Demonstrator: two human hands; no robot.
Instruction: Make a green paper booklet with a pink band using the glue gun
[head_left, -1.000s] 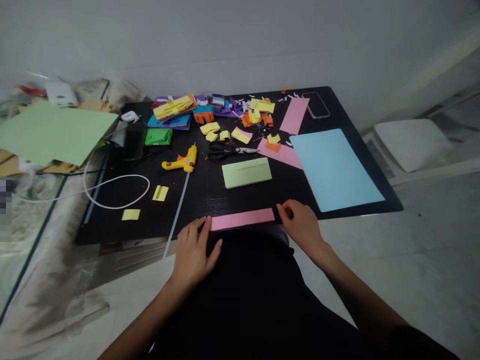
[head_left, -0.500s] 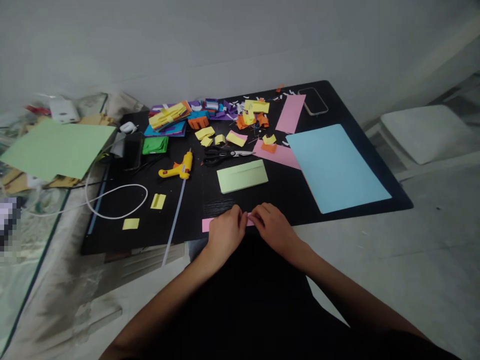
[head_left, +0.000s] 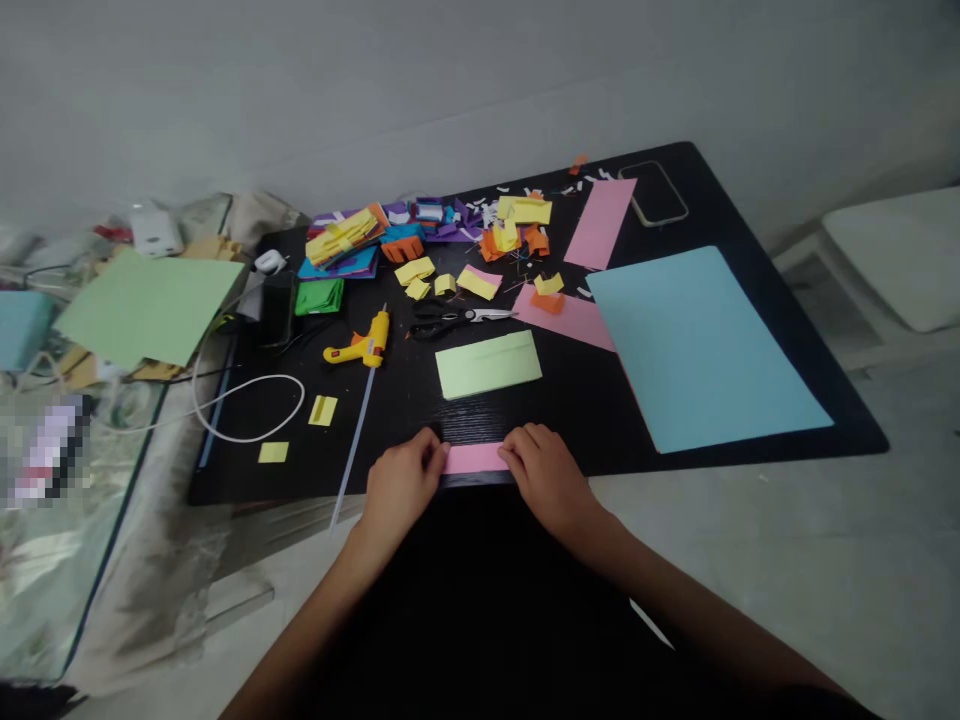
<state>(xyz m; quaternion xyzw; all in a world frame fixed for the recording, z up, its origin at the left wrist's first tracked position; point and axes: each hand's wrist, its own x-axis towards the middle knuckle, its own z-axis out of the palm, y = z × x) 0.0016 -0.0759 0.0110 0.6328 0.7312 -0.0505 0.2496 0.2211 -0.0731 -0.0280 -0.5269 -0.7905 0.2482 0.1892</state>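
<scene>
Pink strip: at the desk's near edge, between the hands
Left hand: fingers closed on its left part
Right hand: pinching its right part
Strip handling: best with even pressure, edges aligned

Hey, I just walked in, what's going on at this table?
A person is working with paper. The left hand and right hand hold a pink paper strip between them at the near edge of the table. Beyond it lie folded pale green paper, scissors and a yellow glue gun, all untouched.
</scene>
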